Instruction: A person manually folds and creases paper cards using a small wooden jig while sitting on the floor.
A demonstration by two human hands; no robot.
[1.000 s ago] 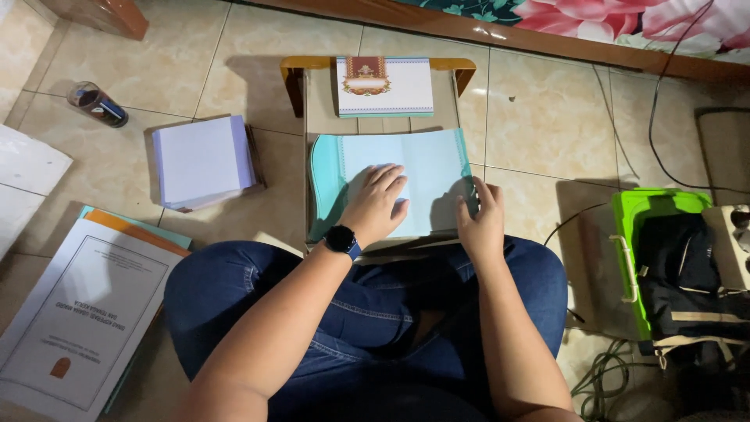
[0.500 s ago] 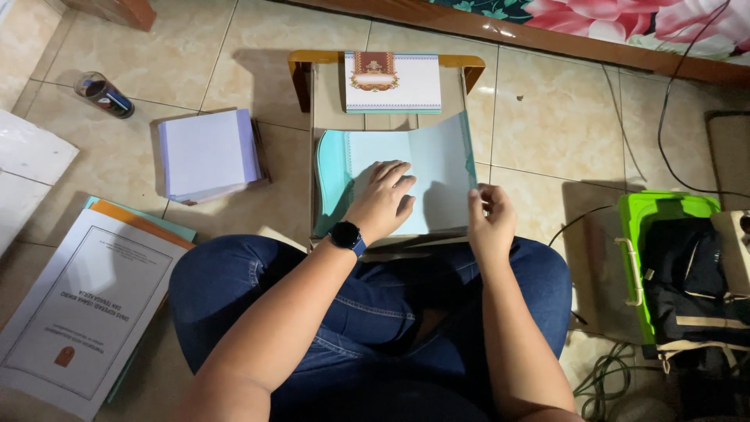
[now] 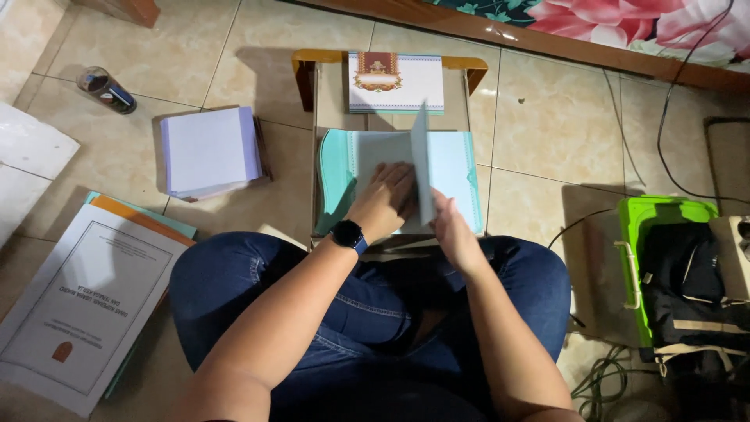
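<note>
I see the teal booklet (image 3: 457,168) lying open on the small wooden table (image 3: 312,78). My left hand (image 3: 387,195) presses flat on it, fingers together; my right hand (image 3: 449,227) pinches one page (image 3: 422,168) upright, mid-turn. A white card (image 3: 394,82) sits behind the booklet.

Beige tiled floor (image 3: 547,117), dimly lit; wooden bed frame (image 3: 547,43) along its far edge; floral bedding (image 3: 625,16) above.
</note>
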